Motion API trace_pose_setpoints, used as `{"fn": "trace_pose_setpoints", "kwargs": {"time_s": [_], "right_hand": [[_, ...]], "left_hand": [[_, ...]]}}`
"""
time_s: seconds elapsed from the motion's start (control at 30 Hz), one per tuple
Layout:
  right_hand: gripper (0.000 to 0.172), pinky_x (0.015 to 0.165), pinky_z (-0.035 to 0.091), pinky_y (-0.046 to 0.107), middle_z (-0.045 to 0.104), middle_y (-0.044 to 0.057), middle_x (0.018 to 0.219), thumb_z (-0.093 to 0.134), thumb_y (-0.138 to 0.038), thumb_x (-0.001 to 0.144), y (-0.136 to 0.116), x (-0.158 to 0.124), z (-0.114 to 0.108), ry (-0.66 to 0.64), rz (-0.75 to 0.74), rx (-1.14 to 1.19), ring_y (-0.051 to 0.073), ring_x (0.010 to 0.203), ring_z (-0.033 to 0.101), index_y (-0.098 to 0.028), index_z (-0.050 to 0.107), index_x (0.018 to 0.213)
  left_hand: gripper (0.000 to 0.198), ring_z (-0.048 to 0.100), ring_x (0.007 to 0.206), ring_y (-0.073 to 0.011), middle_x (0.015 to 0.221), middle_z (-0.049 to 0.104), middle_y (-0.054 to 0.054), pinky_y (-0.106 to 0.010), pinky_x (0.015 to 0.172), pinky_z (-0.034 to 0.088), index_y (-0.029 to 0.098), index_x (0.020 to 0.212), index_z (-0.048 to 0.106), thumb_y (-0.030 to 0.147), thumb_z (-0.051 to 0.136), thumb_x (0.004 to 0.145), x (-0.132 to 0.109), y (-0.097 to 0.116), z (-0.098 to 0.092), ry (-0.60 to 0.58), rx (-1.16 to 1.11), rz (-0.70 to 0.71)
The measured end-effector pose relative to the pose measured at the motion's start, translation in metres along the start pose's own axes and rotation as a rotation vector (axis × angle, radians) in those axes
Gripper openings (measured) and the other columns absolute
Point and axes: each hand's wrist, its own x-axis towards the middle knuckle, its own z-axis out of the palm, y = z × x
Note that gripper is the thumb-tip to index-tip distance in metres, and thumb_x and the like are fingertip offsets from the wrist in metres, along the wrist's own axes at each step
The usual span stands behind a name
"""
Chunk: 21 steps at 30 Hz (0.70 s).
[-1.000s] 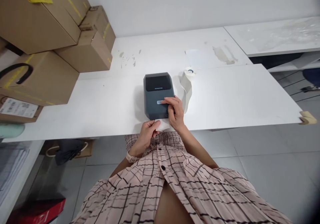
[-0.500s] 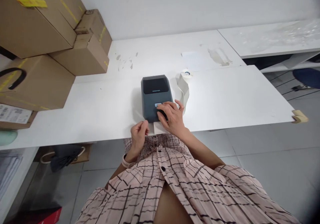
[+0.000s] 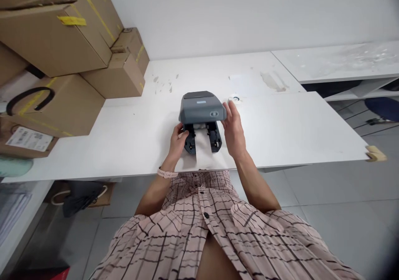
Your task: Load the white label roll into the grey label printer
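Note:
A dark grey label printer (image 3: pixel 202 110) stands on the white table (image 3: pixel 296 126) near its front edge. Its lid is tilted up, so the black inside and a strip of white label paper (image 3: pixel 204 149) running out toward me show. My left hand (image 3: pixel 177 140) grips the printer's left side at the base, fingers curled on it. My right hand (image 3: pixel 233 130) lies against the right side of the raised lid, fingers stretched upward along it. A white label roll (image 3: pixel 234 99) sits just behind my right fingertips.
Stacked cardboard boxes (image 3: pixel 62 51) fill the table's left end, one with a black handle loop (image 3: pixel 26 99). A white shelf unit (image 3: pixel 343 61) stands at the right. A taped corner guard (image 3: pixel 375 153) marks the table's right front corner. A bag (image 3: pixel 81 192) lies under the table.
The printer's lid has gone from closed to raised. My right hand moved from the top button to the lid's right side. My left hand left the paper at the front and took the printer's left side.

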Motion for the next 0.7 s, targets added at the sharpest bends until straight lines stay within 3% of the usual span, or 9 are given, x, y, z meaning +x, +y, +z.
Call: {"fn": "trace_pose_setpoints", "kwargs": {"time_s": [0.1, 0.2, 0.43, 0.53, 0.63, 0.7], "right_hand": [[0.068, 0.124, 0.04, 0.061, 0.025, 0.004, 0.174, 0.01, -0.069, 0.105, 0.001, 0.04, -0.002, -0.013, -0.076, -0.046, 0.026, 0.162, 0.025, -0.041, 0.005, 0.166], [0.072, 0.126, 0.038, 0.06, 0.026, 0.004, 0.173, 0.013, -0.074, 0.102, 0.009, 0.079, -0.001, 0.02, -0.139, -0.123, 0.028, 0.161, 0.028, -0.043, 0.005, 0.166], [0.075, 0.127, 0.038, 0.056, 0.026, 0.003, 0.173, 0.028, -0.072, 0.103, 0.035, 0.153, 0.012, 0.088, -0.223, -0.322, 0.029, 0.161, 0.027, -0.041, 0.001, 0.166], [0.094, 0.128, 0.035, 0.055, 0.027, 0.006, 0.172, 0.047, -0.077, 0.095, 0.039, 0.174, 0.018, 0.084, -0.237, -0.303, 0.029, 0.161, 0.026, -0.039, -0.001, 0.166], [0.122, 0.129, 0.032, 0.057, 0.029, 0.011, 0.171, 0.071, -0.08, 0.077, 0.039, 0.189, 0.022, 0.061, -0.271, -0.289, 0.031, 0.162, 0.023, -0.035, 0.0, 0.166], [0.131, 0.128, 0.033, 0.058, 0.03, 0.013, 0.17, 0.079, -0.078, 0.07, 0.039, 0.196, 0.021, 0.059, -0.277, -0.286, 0.032, 0.162, 0.024, -0.033, 0.004, 0.166]], "left_hand": [[0.068, 0.053, 0.141, -0.0326, 0.155, 0.053, -0.014, -0.044, 0.108, 0.05, 0.027, 0.148, 0.048, 0.045, 0.07, 0.086, 0.026, 0.0, 0.008, -0.017, 0.027, -0.037], [0.073, 0.052, 0.142, -0.0337, 0.156, 0.052, -0.015, -0.047, 0.112, 0.047, 0.025, 0.149, 0.046, 0.042, 0.072, 0.084, 0.041, -0.001, 0.012, 0.011, 0.083, -0.033], [0.07, 0.06, 0.131, -0.0342, 0.146, 0.061, -0.014, -0.05, 0.106, 0.049, 0.026, 0.145, 0.051, 0.036, 0.075, 0.08, 0.043, -0.004, 0.012, 0.032, 0.103, -0.019], [0.07, 0.061, 0.128, -0.0328, 0.145, 0.062, -0.015, -0.05, 0.105, 0.05, 0.025, 0.146, 0.051, 0.034, 0.074, 0.08, 0.041, -0.003, 0.012, 0.048, 0.092, -0.024], [0.068, 0.062, 0.128, -0.0321, 0.144, 0.063, -0.015, -0.049, 0.106, 0.049, 0.024, 0.145, 0.052, 0.032, 0.073, 0.08, 0.04, -0.001, 0.013, 0.054, 0.089, -0.022], [0.069, 0.06, 0.13, -0.0333, 0.145, 0.062, -0.016, -0.05, 0.106, 0.049, 0.024, 0.145, 0.053, 0.033, 0.074, 0.08, 0.039, 0.002, 0.013, 0.049, 0.096, -0.031]]}}
